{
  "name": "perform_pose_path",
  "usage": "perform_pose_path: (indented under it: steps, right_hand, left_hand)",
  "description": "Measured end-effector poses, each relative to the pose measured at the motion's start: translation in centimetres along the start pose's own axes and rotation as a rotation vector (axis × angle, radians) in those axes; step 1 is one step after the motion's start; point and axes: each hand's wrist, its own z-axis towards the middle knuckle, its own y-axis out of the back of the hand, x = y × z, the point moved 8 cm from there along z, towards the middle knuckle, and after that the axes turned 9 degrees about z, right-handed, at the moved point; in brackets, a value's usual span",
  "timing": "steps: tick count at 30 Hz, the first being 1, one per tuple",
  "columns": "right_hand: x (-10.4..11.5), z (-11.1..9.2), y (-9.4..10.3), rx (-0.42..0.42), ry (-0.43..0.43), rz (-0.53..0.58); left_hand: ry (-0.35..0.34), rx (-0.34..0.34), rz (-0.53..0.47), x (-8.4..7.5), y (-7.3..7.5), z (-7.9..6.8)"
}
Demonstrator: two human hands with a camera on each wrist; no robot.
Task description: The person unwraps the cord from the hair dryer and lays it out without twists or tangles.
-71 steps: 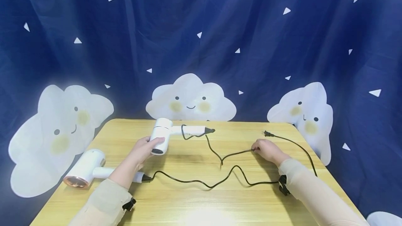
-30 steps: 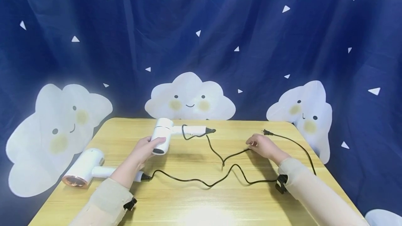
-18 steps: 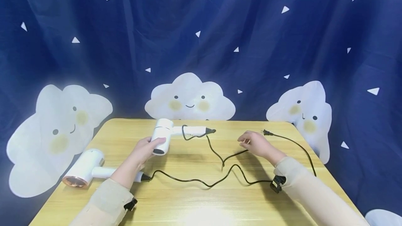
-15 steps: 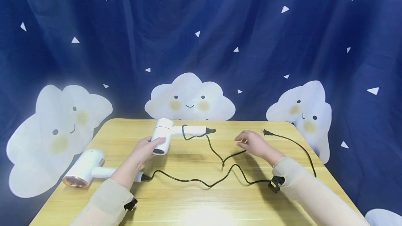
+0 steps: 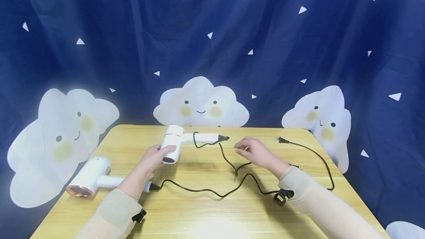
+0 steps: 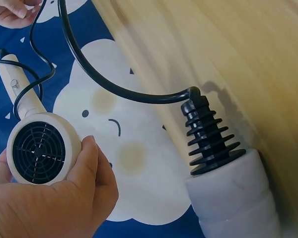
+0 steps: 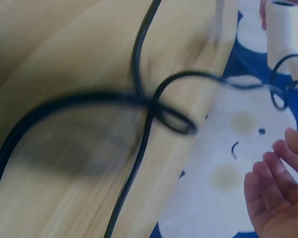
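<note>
My left hand (image 5: 151,160) grips a white hair dryer (image 5: 173,138) round its barrel, above the far part of the table. The dryer's handle points right, with a loop of its black cord (image 5: 224,156) round it. In the left wrist view the dark round grille (image 6: 39,151) of this dryer faces the camera. My right hand (image 5: 260,154) hovers right of the handle's end, fingers loosely bent and holding nothing; in the right wrist view the right hand's fingers (image 7: 268,181) are apart from the cord. Part of that cord is hidden behind the right hand.
A second white hair dryer (image 5: 94,174) with a copper-coloured rim lies at the table's left, partly behind my left forearm. Its black cord (image 5: 207,191) winds rightward across the wooden table (image 5: 186,217), passing under my right arm. A two-pin plug (image 5: 283,140) lies at the far right.
My right hand has let go of the held dryer's cord and moved left toward the handle's end. The left hand and the dryer have stayed nearly still.
</note>
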Motion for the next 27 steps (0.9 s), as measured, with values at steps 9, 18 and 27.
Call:
perform_pose_path:
  steps: [9, 18, 27]
  right_hand:
    - [1.3, 1.2, -1.5, -0.052, -0.087, 0.115]
    - [0.9, 2.0, -3.4, -0.083, -0.202, 0.092]
    - [1.0, 2.4, -4.8, -0.099, -0.253, 0.129]
  left_hand:
    - [0.006, 0.008, 0.001, 0.0, 0.1, -0.1]
    - [0.017, 0.000, -0.002, 0.1, 0.2, -0.1]
    - [0.016, -0.005, -0.008, 0.3, 0.0, 0.1]
